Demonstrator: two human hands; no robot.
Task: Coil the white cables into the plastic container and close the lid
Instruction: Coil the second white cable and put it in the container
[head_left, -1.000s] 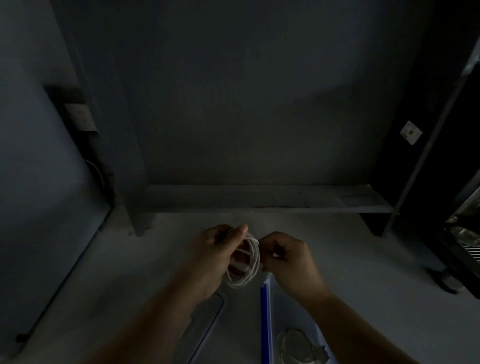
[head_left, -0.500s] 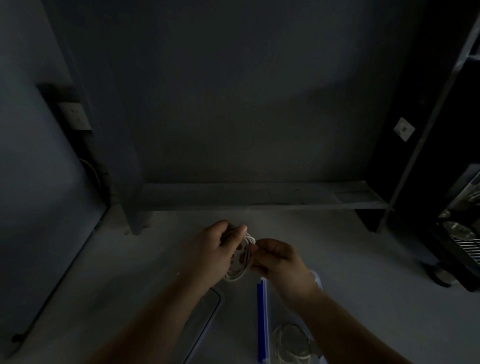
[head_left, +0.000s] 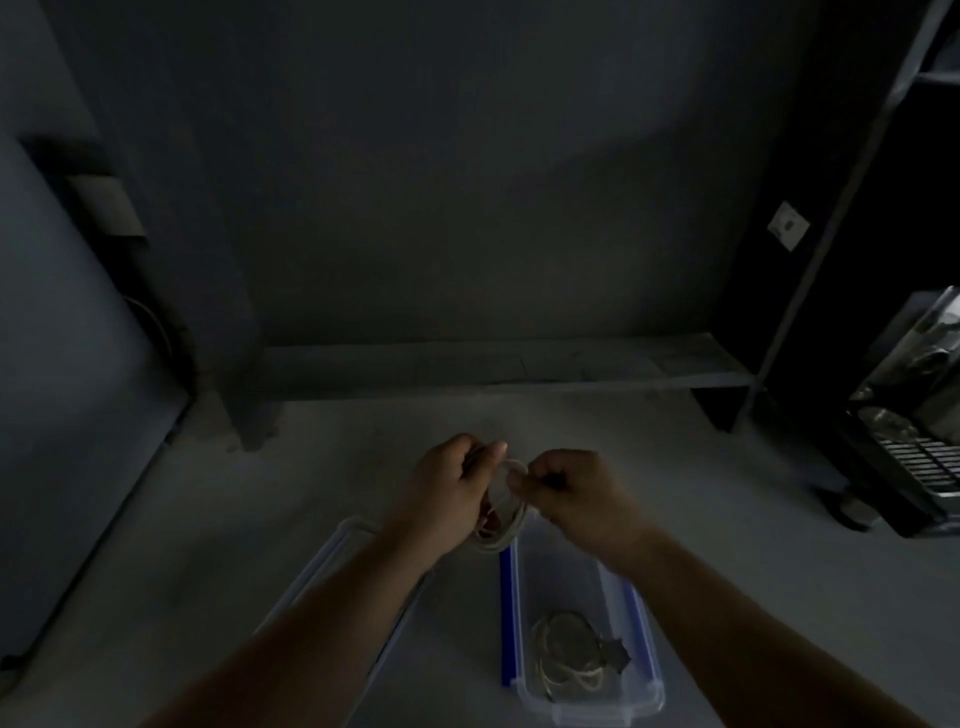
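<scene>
The scene is dim. My left hand (head_left: 452, 488) grips a bundle of looped white cable (head_left: 504, 525), which hangs from its fingers above the far end of the clear plastic container (head_left: 639, 649). My right hand (head_left: 576, 493) pinches the cable's free end at the top of the loops. The container has blue side clips and holds another coiled white cable (head_left: 566, 654). Its clear lid (head_left: 332, 561) lies flat on the floor to the left, partly hidden under my left forearm.
A low grey ledge (head_left: 493, 369) runs along the wall beyond my hands. A dark pillar (head_left: 228, 332) stands at the left and a dark rack with objects (head_left: 904, 431) at the right. The pale floor (head_left: 727, 509) spreads around the container.
My hands stayed together on the coil. The view tilted down, so the container and its coiled cable show more fully. The loops look tighter against my left hand.
</scene>
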